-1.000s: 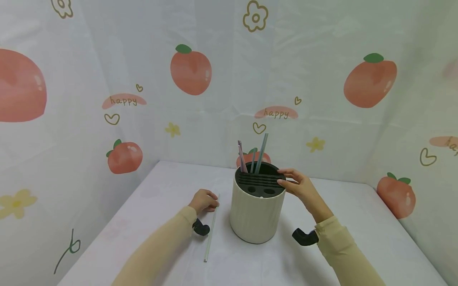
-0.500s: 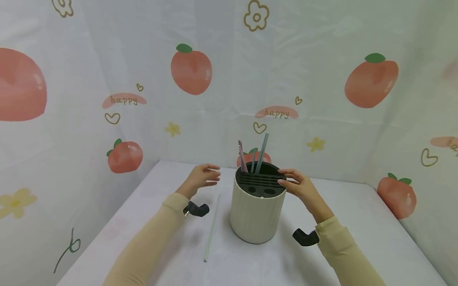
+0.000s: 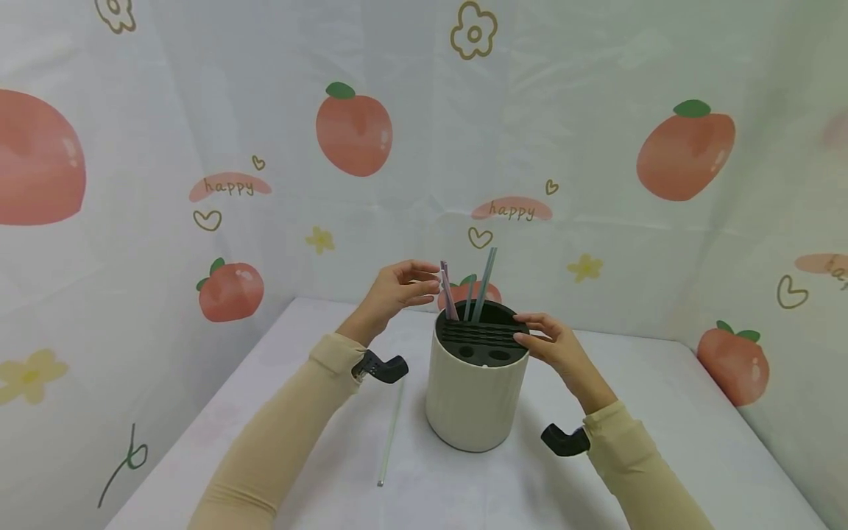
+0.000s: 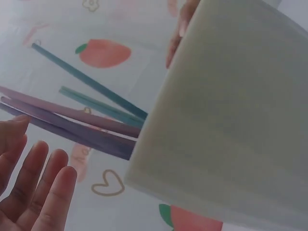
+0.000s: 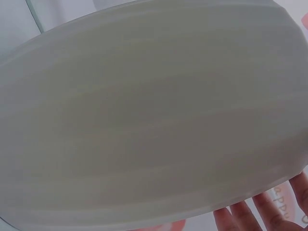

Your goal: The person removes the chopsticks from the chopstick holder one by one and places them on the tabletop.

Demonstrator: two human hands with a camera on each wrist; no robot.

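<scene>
The left hand [image 3: 403, 291] is at the upper ends of the pink and purple straws [image 4: 91, 136], its fingers loosely extended and grasping nothing; whether they touch is unclear. To handle one straw cleanly, thumb and forefinger would do best to meet on a single shaft below its tip, moving along its lean so its neighbours stay put. The right hand [image 3: 563, 350] should press lightly, as its fairly straight fingers rest on the rim without wrapping round it.

The pen holder [image 3: 473, 405] stands upright on the table [image 3: 695, 427], between the left and right edges. It is cream, round and faintly ribbed, with a black insert [image 3: 482, 356] of slots and holes. Teal straws [image 3: 485, 283] lean in its rear compartment with the pink and purple ones; a pale green straw [image 3: 389, 445] lies on its left, towards the table's left edge.
</scene>
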